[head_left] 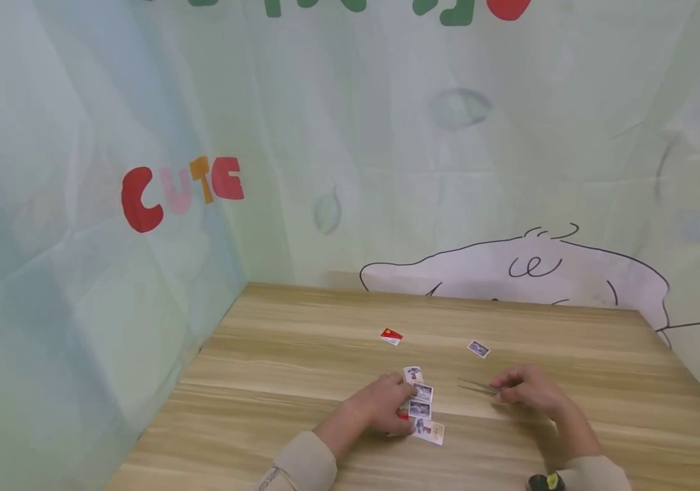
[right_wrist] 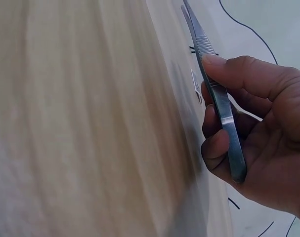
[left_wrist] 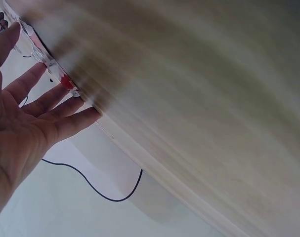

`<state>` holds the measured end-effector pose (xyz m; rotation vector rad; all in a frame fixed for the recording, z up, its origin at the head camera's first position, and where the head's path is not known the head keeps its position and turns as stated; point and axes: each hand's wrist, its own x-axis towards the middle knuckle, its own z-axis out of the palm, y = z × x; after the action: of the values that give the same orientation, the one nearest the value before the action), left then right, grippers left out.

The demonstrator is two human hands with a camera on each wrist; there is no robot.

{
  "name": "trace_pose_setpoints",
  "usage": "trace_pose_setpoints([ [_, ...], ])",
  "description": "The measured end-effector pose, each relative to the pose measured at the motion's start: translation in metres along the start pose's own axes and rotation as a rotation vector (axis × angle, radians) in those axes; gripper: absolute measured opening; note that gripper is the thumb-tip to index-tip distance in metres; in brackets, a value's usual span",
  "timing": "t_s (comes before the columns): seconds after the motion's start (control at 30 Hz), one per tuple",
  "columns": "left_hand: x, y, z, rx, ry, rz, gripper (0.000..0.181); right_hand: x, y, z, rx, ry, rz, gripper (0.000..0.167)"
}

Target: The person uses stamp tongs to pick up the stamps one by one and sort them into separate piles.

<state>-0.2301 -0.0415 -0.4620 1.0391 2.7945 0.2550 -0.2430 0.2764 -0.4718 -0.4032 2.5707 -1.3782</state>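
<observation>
My right hand (head_left: 530, 390) holds metal tweezers (right_wrist: 221, 108) between thumb and curled fingers. Their slim tips (head_left: 469, 384) point left, slightly parted, with nothing between them. On the wooden table (head_left: 300, 341), my left hand (head_left: 383, 402) spreads its fairly straight fingers (left_wrist: 65, 123), fingertips down beside a column of small stamp-like pictures. In that column are a pale one (head_left: 413, 374), two dark purple ones (head_left: 421, 410) and a wider pale one (head_left: 431, 431) nearest me. A red piece (head_left: 403, 417) shows partly under the left hand.
Farther back on the table lie a red-and-white stamp-like piece (head_left: 391, 336) and, to its right, a purple one (head_left: 478, 349). A printed cloth backdrop (head_left: 300, 232) rises behind the table's far edge and along its left side.
</observation>
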Motion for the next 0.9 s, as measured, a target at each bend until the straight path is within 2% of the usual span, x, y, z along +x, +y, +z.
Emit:
trace_pose_setpoints([
  [0.1, -0.001, 0.0, -0.001, 0.008, 0.002, 0.003, 0.062, 0.002, -0.001, 0.003, 0.014, -0.02, -0.021, 0.03],
  [0.37, -0.001, 0.0, 0.0, 0.012, 0.008, 0.003, 0.063, 0.009, -0.006, 0.008, -0.028, -0.029, 0.026, 0.027],
  [0.6, -0.002, 0.0, 0.002, 0.003, 0.005, -0.012, 0.063, 0.01, -0.011, 0.012, -0.015, -0.068, -0.036, 0.027],
  [0.9, -0.002, 0.0, 0.001, -0.006, 0.018, 0.001, 0.061, 0.013, -0.015, 0.019, -0.004, -0.086, -0.053, 0.025],
])
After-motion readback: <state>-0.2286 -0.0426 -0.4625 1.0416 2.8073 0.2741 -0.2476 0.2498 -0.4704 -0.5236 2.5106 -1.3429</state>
